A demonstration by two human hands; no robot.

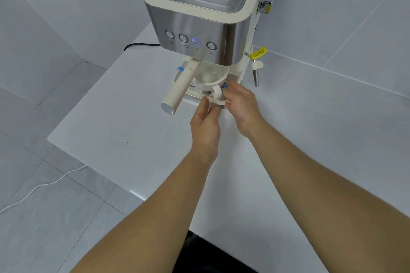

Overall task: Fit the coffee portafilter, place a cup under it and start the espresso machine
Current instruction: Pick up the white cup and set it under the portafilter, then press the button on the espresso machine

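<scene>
A cream and steel espresso machine (199, 17) stands on a white table (133, 122). Its portafilter (180, 86) sits in the group head, the cream handle pointing out toward the lower left. A white cup (208, 77) on a saucer (218, 101) rests on the drip tray beneath the head, cup handle facing me. My left hand (205, 117) pinches the saucer's front edge. My right hand (241, 104) holds its right edge. Of several round buttons on the front panel, one (196, 41) glows blue.
A steel steam wand (256, 75) with a yellow tag (257, 53) hangs at the machine's right side. A black power cable (142, 45) runs off behind the machine to the left. A white cable (44, 184) lies on the tiled floor left of the table.
</scene>
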